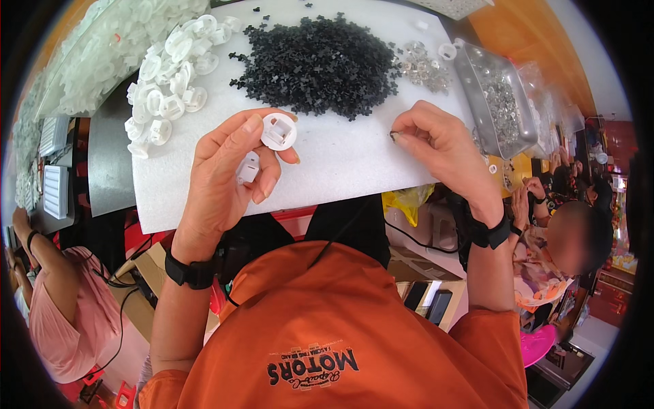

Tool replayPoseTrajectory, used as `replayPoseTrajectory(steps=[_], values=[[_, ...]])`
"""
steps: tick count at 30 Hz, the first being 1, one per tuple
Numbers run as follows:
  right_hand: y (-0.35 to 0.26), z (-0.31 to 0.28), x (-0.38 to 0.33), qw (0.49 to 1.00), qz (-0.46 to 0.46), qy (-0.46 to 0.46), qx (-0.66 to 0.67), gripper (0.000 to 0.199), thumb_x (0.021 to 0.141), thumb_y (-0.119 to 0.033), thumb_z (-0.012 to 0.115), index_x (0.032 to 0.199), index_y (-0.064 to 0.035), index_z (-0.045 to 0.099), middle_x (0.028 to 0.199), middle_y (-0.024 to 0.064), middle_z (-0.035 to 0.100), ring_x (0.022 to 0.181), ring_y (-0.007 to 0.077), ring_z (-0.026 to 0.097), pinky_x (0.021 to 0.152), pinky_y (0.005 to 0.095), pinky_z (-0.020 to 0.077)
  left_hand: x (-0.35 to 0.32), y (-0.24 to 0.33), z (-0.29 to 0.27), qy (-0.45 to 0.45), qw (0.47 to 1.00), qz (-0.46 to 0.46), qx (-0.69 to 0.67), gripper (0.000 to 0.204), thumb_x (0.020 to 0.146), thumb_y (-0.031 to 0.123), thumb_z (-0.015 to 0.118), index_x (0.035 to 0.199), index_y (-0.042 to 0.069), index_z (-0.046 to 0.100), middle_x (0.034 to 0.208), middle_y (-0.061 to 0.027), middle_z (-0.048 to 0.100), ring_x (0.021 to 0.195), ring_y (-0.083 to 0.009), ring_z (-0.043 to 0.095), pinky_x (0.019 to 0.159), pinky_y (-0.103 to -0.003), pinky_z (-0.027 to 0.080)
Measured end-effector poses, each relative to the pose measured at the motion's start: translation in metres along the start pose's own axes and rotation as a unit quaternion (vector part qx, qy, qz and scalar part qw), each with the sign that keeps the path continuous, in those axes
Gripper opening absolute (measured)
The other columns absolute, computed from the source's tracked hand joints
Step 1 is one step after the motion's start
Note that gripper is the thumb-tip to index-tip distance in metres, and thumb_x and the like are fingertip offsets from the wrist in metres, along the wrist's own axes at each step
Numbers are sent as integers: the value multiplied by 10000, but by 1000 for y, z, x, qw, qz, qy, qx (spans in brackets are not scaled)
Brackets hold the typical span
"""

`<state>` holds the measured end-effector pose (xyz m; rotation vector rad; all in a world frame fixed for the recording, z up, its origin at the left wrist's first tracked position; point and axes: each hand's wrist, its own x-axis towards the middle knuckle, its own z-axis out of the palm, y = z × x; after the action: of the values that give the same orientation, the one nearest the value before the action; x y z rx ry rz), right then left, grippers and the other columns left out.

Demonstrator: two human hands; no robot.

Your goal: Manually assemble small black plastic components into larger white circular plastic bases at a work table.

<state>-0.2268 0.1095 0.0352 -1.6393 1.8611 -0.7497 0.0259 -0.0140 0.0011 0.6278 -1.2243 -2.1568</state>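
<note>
Pinched between the thumb and index finger of my left hand [228, 160] is a round white plastic part [279, 131] with a square recess facing up. A second white plastic part [248, 168] rests against the curled lower fingers of the same hand. Over the right side of the white foam board [327, 174], my right hand [439, 143] has its fingertips closed on a small dark piece [394, 135], mostly covered by them. Beyond both hands lies a heap of small black cross-shaped pieces [317, 65]. The hands are apart.
White plastic parts [178, 75] lie heaped at the board's left, beside a big bag of translucent parts [102, 51]. Small metal pieces [424, 67] lie right of the black heap, near a metal tray [494, 95]. Co-workers sit at left [68, 300] and right [545, 266].
</note>
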Motion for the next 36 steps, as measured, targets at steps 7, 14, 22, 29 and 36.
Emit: replayPoseTrajectory(steps=[7,14,22,29,36], values=[[-3,7,1,1000,5,13,-28,81,854,-59,601,885,9,569,795,37,487,693,110,465,620,252,392,-1,2,0,0,1000,-4,4,356,966,265,472,1101,-42,593,768,-129,645,461,-81,458,384,-205,279],[-16,10,-1,995,-2,41,-90,91,838,-69,598,847,8,550,754,82,512,656,186,505,589,294,408,-1,2,-1,-6,1000,-6,-12,352,965,265,470,1090,-38,597,763,-121,641,466,-83,464,386,-205,286],[-64,28,14,994,-35,-18,101,75,860,-31,615,843,-13,544,721,-44,477,613,9,395,522,180,331,-1,1,-1,-8,999,-23,-27,334,962,243,483,1069,-49,605,739,-140,634,461,-93,491,383,-214,327],[-86,40,39,987,-10,-59,151,103,824,-73,587,802,15,538,693,121,541,607,242,548,558,342,430,-3,7,-3,-16,998,-53,-38,339,951,249,498,1043,-56,611,713,-149,628,435,-106,483,371,-213,312],[-82,51,42,986,-58,-56,149,85,820,-61,574,809,18,545,697,129,551,629,275,566,563,353,439,-4,6,-4,-4,997,-74,-35,338,940,250,515,1040,-58,610,691,-156,621,408,-113,477,362,-220,310]])
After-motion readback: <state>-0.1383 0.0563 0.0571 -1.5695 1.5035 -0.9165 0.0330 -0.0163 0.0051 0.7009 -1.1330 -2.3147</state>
